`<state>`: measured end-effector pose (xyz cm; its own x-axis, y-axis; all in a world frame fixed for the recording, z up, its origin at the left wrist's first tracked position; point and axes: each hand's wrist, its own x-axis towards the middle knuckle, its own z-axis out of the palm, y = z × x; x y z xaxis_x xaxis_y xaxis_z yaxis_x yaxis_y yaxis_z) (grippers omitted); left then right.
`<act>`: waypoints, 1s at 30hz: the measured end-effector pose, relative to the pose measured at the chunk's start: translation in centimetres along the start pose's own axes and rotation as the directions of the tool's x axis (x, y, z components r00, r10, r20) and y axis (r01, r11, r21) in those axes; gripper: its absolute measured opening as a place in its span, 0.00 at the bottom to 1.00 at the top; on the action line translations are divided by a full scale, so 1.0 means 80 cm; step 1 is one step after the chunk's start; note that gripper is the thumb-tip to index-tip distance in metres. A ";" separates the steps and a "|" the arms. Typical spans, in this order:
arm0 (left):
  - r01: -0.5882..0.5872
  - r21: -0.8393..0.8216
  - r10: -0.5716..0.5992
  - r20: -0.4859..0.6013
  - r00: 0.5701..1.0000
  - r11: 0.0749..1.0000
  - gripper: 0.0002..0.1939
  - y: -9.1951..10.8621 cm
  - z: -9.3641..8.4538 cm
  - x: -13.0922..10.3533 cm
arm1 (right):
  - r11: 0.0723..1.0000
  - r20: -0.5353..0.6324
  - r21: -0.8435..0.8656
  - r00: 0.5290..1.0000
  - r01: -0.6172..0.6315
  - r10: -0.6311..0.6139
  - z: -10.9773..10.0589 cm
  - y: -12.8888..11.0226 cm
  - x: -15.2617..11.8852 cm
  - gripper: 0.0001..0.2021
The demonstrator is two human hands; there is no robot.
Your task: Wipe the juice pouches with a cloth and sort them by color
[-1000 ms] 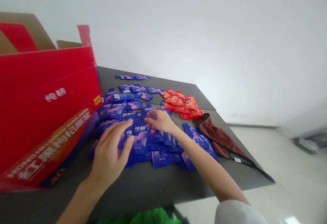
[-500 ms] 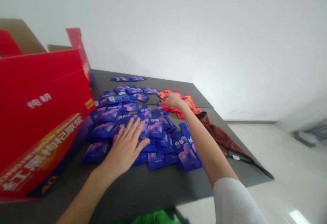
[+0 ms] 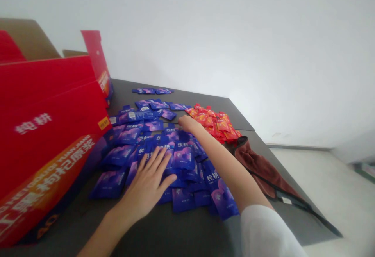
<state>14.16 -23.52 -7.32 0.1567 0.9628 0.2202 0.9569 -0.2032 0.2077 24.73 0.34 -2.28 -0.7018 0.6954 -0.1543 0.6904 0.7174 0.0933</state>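
Flat on the pile of blue pouches (image 3: pixel 183 157) rests my left hand (image 3: pixel 150 184), open with its fingers stretched out. The pouches are shiny, with purple pictures and white lettering, and they overlap in loose layers. My right hand (image 3: pixel 188 124) is at the back of this pile, fingers bent downward and pressed together. A dark blue patch shows just under those fingertips; whether it is a pouch in the grip cannot be made out. Close by on the right lies a heap of red-orange pouches (image 3: pixel 224 126).
A large red carton (image 3: pixel 55 89) with raised flaps stands at the left. More blue pouches (image 3: pixel 152 91) lie in a row toward the back of the grey table (image 3: pixel 205 97). A brown cloth (image 3: pixel 260 167) with black edging lies at the right edge. A white wall rises behind.
My right hand has moved left, off the red-orange heap to the back of the blue pile. My left hand stays flat on the pouches. The view has shifted slightly.
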 end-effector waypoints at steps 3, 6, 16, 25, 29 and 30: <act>-0.035 -0.019 0.035 0.002 0.999 0.999 0.30 -0.002 -0.001 -0.001 | 0.999 -0.023 0.017 0.999 -0.030 0.031 0.011 0.003 -0.032 0.12; -0.045 -0.037 0.045 0.022 0.999 0.998 0.30 -0.002 -0.003 0.001 | 0.991 -0.064 0.034 0.989 -0.133 0.135 0.024 0.016 -0.070 0.11; -0.049 -0.052 0.049 0.010 0.999 0.997 0.28 0.001 -0.004 0.005 | 0.992 -0.068 0.095 0.994 -0.083 0.089 0.032 0.036 -0.088 0.20; -0.049 -0.030 0.048 -0.006 0.999 0.998 0.26 0.003 -0.004 0.003 | 0.999 -0.053 -0.012 0.998 0.029 -0.030 0.029 0.029 -0.078 0.18; -0.047 -0.070 0.047 -0.013 0.999 0.996 0.26 0.001 -0.005 0.001 | 0.997 -0.053 -0.066 0.998 0.028 -0.031 0.025 0.019 -0.079 0.15; -0.045 -0.079 0.043 -0.023 0.999 0.996 0.26 0.001 -0.005 0.000 | 0.997 -0.056 -0.079 0.998 0.025 -0.030 0.023 0.017 -0.080 0.14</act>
<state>14.11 -23.61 -6.91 0.1925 0.9487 0.2509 0.9265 -0.2599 0.2720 30.49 -3.21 -2.93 -0.7308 0.6750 -0.1015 0.6565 0.7357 0.1667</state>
